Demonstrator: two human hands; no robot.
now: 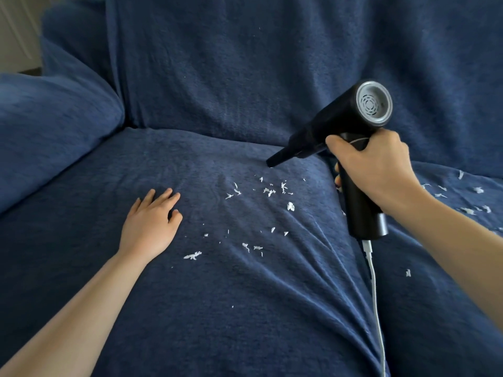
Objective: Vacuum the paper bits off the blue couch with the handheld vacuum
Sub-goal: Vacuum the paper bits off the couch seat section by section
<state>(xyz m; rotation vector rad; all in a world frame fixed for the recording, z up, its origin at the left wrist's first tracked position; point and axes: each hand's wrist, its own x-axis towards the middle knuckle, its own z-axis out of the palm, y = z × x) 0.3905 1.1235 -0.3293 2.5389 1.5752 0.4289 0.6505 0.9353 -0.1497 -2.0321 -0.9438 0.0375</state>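
Observation:
A black handheld vacuum (334,123) with a grey round rear vent is held over the blue couch seat (217,308). My right hand (378,164) grips its handle, and the narrow nozzle points down-left, its tip just above the fabric near the seat's back. Several white paper bits (269,191) lie scattered on the seat just below the nozzle, and more paper bits (468,202) lie at the right. My left hand (151,224) rests flat on the seat to the left of the bits, fingers straight.
A white cable (377,300) hangs from the vacuum's handle base down across the seat. The couch backrest (245,63) rises behind. A blue armrest cushion (46,126) bulges at the left. The seat cover is creased around the middle.

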